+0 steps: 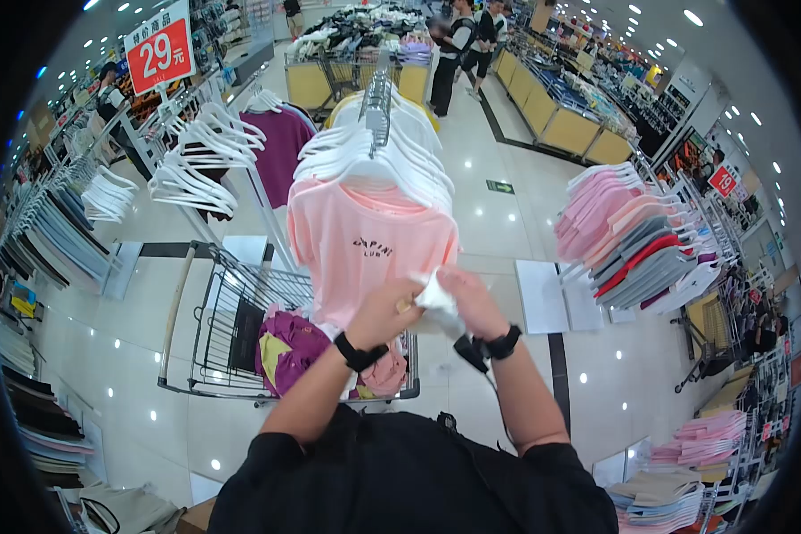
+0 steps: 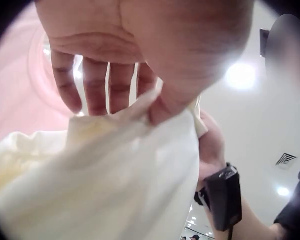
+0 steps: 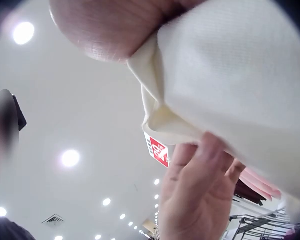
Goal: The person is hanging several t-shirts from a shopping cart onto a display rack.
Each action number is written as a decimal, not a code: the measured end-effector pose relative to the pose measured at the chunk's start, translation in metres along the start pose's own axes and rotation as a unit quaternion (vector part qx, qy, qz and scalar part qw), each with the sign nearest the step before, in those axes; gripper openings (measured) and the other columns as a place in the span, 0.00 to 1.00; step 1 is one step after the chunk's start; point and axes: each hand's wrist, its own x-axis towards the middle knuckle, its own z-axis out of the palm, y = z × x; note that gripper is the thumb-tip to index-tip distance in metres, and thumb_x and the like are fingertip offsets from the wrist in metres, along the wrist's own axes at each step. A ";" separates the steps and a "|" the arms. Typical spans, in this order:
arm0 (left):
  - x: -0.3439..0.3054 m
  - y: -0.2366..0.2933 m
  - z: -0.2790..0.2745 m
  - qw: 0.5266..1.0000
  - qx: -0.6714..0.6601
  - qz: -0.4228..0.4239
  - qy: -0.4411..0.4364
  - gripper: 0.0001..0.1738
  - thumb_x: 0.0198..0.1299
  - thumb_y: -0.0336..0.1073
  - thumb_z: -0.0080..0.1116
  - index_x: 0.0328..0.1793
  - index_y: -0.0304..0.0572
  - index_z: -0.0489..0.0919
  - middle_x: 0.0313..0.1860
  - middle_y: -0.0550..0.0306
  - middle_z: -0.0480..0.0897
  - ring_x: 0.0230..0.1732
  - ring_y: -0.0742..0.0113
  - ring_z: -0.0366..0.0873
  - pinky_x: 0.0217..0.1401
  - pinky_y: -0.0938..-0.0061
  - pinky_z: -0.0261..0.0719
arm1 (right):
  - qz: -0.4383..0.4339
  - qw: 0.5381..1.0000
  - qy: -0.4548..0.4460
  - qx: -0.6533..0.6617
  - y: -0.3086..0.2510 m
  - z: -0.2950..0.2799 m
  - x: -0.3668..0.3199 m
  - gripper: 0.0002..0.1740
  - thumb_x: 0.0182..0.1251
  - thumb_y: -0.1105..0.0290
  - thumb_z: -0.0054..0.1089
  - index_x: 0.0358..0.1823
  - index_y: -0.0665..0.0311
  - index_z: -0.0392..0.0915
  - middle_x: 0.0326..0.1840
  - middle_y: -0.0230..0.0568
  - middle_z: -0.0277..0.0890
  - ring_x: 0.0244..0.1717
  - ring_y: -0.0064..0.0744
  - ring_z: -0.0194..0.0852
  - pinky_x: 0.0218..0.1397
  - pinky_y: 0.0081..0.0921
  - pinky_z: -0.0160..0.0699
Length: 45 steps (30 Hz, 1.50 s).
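Note:
A cream-white cloth garment [image 1: 440, 305] is stretched between my two hands in front of the rack. My left hand [image 1: 383, 313] pinches its edge between thumb and fingers, and the left wrist view shows the cloth [image 2: 115, 175] hanging from that pinch. On the other side my right hand [image 1: 473, 304] grips the cloth. Up close in the right wrist view, the fabric [image 3: 230, 90] is folded under the right hand, with the left hand [image 3: 197, 190] at its lower edge. Just beyond, a pink T-shirt [image 1: 365, 240] with dark lettering hangs on a white hanger.
A wire shopping cart [image 1: 173, 320] stands at front left with purple clothing [image 1: 294, 360] and other clothes in it. Bare white hangers [image 1: 196, 178] hang at left. More shirts [image 1: 632, 236] hang at right. People [image 1: 454, 53] stand near the display bins behind.

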 end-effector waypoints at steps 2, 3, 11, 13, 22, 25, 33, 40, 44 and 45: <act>-0.019 -0.021 0.022 0.995 -0.061 -0.075 0.008 0.14 0.66 0.30 0.62 0.56 0.35 0.85 0.42 0.50 0.88 0.40 0.62 0.85 0.45 0.69 0.81 | -0.002 0.999 0.007 -0.037 0.025 0.000 -0.007 0.18 0.85 0.59 0.52 0.53 0.68 0.82 0.45 0.29 0.83 0.46 0.17 0.76 0.53 0.22 0.76; -0.029 -0.018 0.020 0.984 -0.082 -0.151 -0.036 0.12 0.69 0.32 0.63 0.54 0.34 0.85 0.35 0.55 0.87 0.34 0.71 0.81 0.41 0.72 0.80 | -0.004 0.999 0.020 -0.039 0.038 -0.003 -0.011 0.17 0.85 0.59 0.52 0.51 0.67 0.82 0.42 0.28 0.82 0.44 0.16 0.75 0.51 0.22 0.76; -0.092 -0.059 0.028 0.935 -0.225 -0.237 -0.140 0.11 0.77 0.37 0.60 0.47 0.34 0.85 0.35 0.66 0.81 0.36 0.80 0.75 0.41 0.78 0.74 | 0.048 0.986 0.034 -0.154 0.099 -0.018 -0.063 0.12 0.76 0.63 0.62 0.46 0.65 0.83 0.37 0.31 0.83 0.37 0.20 0.78 0.42 0.26 0.77; -0.093 -0.059 0.028 0.915 -0.264 -0.267 -0.147 0.12 0.79 0.37 0.57 0.48 0.35 0.85 0.38 0.69 0.81 0.38 0.81 0.74 0.43 0.80 0.75 | -0.057 0.966 -0.031 -0.249 0.107 -0.003 -0.072 0.15 0.76 0.61 0.65 0.54 0.63 0.85 0.42 0.33 0.86 0.40 0.22 0.78 0.46 0.26 0.78; -0.102 -0.049 0.021 0.887 -0.315 -0.316 -0.122 0.17 0.79 0.38 0.51 0.44 0.34 0.85 0.34 0.68 0.82 0.38 0.79 0.75 0.43 0.78 0.74 | 0.072 0.969 -0.022 -0.235 0.123 0.024 -0.087 0.19 0.81 0.59 0.57 0.52 0.70 0.86 0.36 0.38 0.88 0.39 0.22 0.77 0.48 0.27 0.79; -0.114 -0.068 0.013 0.891 -0.322 -0.296 -0.126 0.15 0.77 0.36 0.54 0.43 0.34 0.87 0.34 0.67 0.82 0.37 0.80 0.75 0.42 0.78 0.74 | 0.083 0.968 -0.019 -0.235 0.139 0.031 -0.083 0.19 0.83 0.61 0.54 0.54 0.71 0.86 0.37 0.40 0.88 0.40 0.23 0.78 0.49 0.27 0.79; -0.138 -0.079 -0.069 0.875 -0.312 -0.332 -0.166 0.13 0.76 0.37 0.59 0.43 0.35 0.86 0.34 0.70 0.82 0.36 0.83 0.74 0.41 0.80 0.73 | 0.099 0.964 0.033 -0.245 0.158 0.094 -0.059 0.22 0.81 0.58 0.50 0.47 0.72 0.85 0.33 0.51 0.85 0.37 0.39 0.82 0.48 0.36 0.79; -0.174 -0.090 -0.139 0.929 -0.239 -0.274 -0.069 0.15 0.80 0.40 0.54 0.41 0.36 0.79 0.33 0.70 0.76 0.37 0.81 0.69 0.41 0.78 0.72 | 0.017 0.946 0.099 -0.307 0.153 0.184 -0.024 0.22 0.83 0.59 0.48 0.42 0.74 0.81 0.32 0.45 0.82 0.35 0.32 0.76 0.44 0.33 0.76; -0.195 -0.093 -0.185 0.942 -0.172 -0.230 -0.174 0.16 0.75 0.44 0.62 0.45 0.34 0.81 0.35 0.62 0.83 0.39 0.76 0.77 0.44 0.74 0.77 | 0.007 0.981 0.078 -0.179 0.160 0.228 -0.008 0.17 0.80 0.60 0.57 0.38 0.69 0.80 0.31 0.36 0.78 0.35 0.24 0.73 0.43 0.29 0.75; -0.196 -0.090 -0.198 0.941 -0.105 -0.204 -0.247 0.18 0.73 0.46 0.65 0.47 0.35 0.82 0.36 0.58 0.85 0.40 0.74 0.80 0.45 0.72 0.78 | 0.007 0.981 0.079 -0.178 0.158 0.233 -0.007 0.17 0.80 0.60 0.57 0.38 0.69 0.80 0.31 0.36 0.78 0.35 0.24 0.73 0.43 0.29 0.75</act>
